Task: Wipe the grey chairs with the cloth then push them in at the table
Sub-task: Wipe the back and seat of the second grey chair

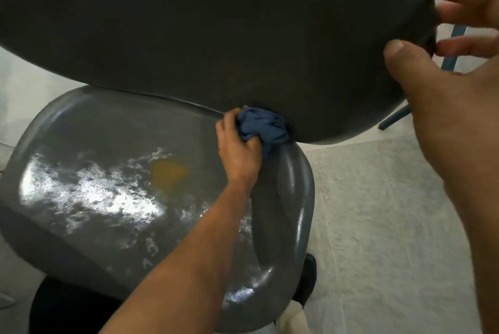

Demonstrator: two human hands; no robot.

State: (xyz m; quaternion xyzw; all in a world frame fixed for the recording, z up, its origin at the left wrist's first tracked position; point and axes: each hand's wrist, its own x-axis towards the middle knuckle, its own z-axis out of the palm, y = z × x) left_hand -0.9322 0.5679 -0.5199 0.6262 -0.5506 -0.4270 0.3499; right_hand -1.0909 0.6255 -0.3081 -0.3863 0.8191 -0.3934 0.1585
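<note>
Wiping the grey chair point(135, 193) where seat meets backrest point(216, 23).
Our left hand point(239, 150) clutches the cloth point(263, 124); our right hand point(445, 50) pinches the backrest edge at 2 o'clock. Next we wipe the yellow stain point(168, 171).

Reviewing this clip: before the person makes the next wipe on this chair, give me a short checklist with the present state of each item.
1. Cloth in hand: ok. The left hand grips the bunched blue cloth.
2. Cloth on the chair: ok. It presses at the base of the backrest, where that meets the seat.
3. Chair steadied: ok. The right hand holds the backrest's edge, thumb in front, fingers behind.
4. Seat clean: not ok. A yellowish smudge shows near the middle, with wet streaks beside it.
5. Backrest fully wiped: cannot tell, too dark.
6. Way to the table: cannot tell, no table in view.
</note>
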